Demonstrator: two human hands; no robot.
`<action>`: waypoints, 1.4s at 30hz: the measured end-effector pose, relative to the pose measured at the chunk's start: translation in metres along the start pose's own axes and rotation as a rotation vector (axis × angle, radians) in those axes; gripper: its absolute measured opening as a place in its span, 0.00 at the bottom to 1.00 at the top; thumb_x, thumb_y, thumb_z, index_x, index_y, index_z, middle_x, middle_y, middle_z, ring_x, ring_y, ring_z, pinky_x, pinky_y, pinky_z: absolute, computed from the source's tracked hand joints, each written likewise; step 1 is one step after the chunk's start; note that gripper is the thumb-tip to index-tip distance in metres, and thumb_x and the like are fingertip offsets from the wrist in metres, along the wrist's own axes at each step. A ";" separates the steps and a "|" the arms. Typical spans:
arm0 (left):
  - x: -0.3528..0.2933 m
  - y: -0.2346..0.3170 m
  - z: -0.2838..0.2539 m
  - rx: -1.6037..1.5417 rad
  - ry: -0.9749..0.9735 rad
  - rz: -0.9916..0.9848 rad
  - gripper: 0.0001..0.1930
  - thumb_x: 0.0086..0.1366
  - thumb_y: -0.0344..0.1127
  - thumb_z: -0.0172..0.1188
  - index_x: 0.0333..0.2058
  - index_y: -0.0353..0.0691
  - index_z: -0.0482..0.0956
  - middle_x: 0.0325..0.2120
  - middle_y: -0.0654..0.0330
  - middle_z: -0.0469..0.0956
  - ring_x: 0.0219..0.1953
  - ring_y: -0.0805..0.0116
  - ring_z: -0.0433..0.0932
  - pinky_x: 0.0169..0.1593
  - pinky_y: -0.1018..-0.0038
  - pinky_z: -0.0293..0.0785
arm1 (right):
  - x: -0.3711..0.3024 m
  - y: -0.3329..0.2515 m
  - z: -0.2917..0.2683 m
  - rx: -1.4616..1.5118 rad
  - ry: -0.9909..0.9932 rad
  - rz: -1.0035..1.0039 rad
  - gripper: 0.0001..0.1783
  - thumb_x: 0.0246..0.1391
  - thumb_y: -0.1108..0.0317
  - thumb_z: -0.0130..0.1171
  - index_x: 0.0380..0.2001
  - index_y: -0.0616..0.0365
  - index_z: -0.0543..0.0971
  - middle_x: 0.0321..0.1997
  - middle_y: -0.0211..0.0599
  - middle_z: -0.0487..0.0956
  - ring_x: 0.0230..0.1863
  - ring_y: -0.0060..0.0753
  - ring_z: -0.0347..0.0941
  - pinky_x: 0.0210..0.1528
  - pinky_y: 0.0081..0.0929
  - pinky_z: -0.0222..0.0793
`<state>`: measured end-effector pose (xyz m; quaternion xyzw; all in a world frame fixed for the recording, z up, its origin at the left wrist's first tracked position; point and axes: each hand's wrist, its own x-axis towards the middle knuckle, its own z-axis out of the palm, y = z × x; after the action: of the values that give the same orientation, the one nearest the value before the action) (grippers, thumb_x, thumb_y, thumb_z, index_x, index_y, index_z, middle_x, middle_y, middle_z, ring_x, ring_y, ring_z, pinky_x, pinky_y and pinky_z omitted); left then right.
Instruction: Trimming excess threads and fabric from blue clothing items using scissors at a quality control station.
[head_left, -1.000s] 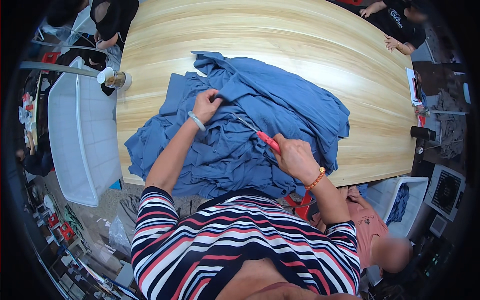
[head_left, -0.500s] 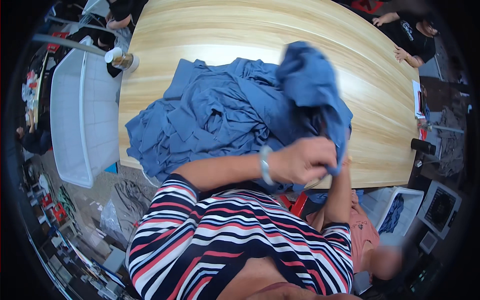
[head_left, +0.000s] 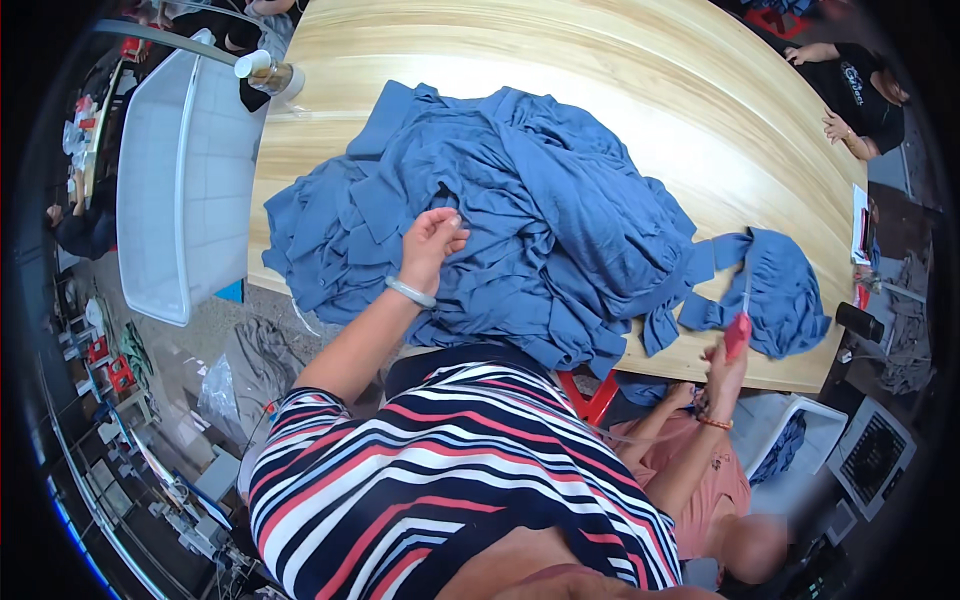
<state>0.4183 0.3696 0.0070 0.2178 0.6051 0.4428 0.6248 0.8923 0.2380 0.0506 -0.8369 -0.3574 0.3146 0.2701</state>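
My left hand [head_left: 435, 245], with a pale bangle at the wrist, hovers over or rests against a pile of crumpled blue garments [head_left: 520, 215]. Its fingers are loosely curled, with a gap between the tips and nothing visible in them. To the right, my right hand [head_left: 724, 375] grips a small tool's red handle [head_left: 738, 336]. A thin, pale, pointed part stands up from that handle; the tool's exact kind cannot be made out. Just beyond its tip, a gathered piece of blue cloth [head_left: 783, 290] lies near the table's right edge.
All the cloth lies on a wood-grain table [head_left: 640, 60]. A jar [head_left: 266, 74] stands at its left edge, beside a large white bin [head_left: 155, 190]. A black cylinder [head_left: 860, 321] is at the right edge. One person in pink [head_left: 690, 460] sits close on my right; another in black [head_left: 858, 95] is across the table.
Blue cloth that was raised in front of my hands has come down on the table. My left hand has moved left onto the pile; my right hand, now showing the red-handled tool, has moved right.
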 end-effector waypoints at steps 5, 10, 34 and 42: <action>0.023 0.010 0.009 -0.423 -0.059 -0.138 0.12 0.63 0.38 0.58 0.42 0.39 0.74 0.37 0.56 0.76 0.32 0.67 0.77 0.34 0.78 0.74 | -0.017 -0.112 0.080 -0.133 -0.231 -0.615 0.27 0.56 0.70 0.53 0.60 0.48 0.64 0.42 0.51 0.78 0.34 0.42 0.77 0.37 0.32 0.71; 0.066 -0.011 0.010 -0.699 0.154 -0.100 0.10 0.60 0.37 0.62 0.38 0.42 0.73 0.31 0.60 0.77 0.27 0.70 0.76 0.27 0.78 0.73 | -0.038 -0.194 0.120 -0.459 -0.601 -0.649 0.31 0.52 0.69 0.57 0.60 0.49 0.63 0.35 0.55 0.78 0.36 0.55 0.75 0.37 0.41 0.70; 0.080 -0.051 0.006 -0.504 0.199 0.145 0.03 0.61 0.28 0.59 0.30 0.39 0.74 0.22 0.63 0.76 0.19 0.79 0.69 0.24 0.84 0.66 | -0.023 -0.285 0.195 -0.774 -0.820 -0.902 0.26 0.51 0.63 0.57 0.55 0.53 0.67 0.24 0.56 0.76 0.28 0.59 0.73 0.31 0.47 0.67; 0.085 -0.044 -0.010 -0.553 0.152 0.175 0.04 0.60 0.25 0.58 0.30 0.41 0.73 0.25 0.64 0.76 0.26 0.77 0.74 0.33 0.81 0.73 | -0.014 -0.285 0.188 -0.852 -0.840 -0.945 0.25 0.52 0.63 0.56 0.54 0.55 0.66 0.24 0.55 0.76 0.29 0.57 0.74 0.32 0.45 0.67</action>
<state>0.4111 0.4138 -0.0788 0.0570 0.4853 0.6581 0.5728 0.6272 0.4402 0.1248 -0.4367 -0.8409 0.2924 -0.1289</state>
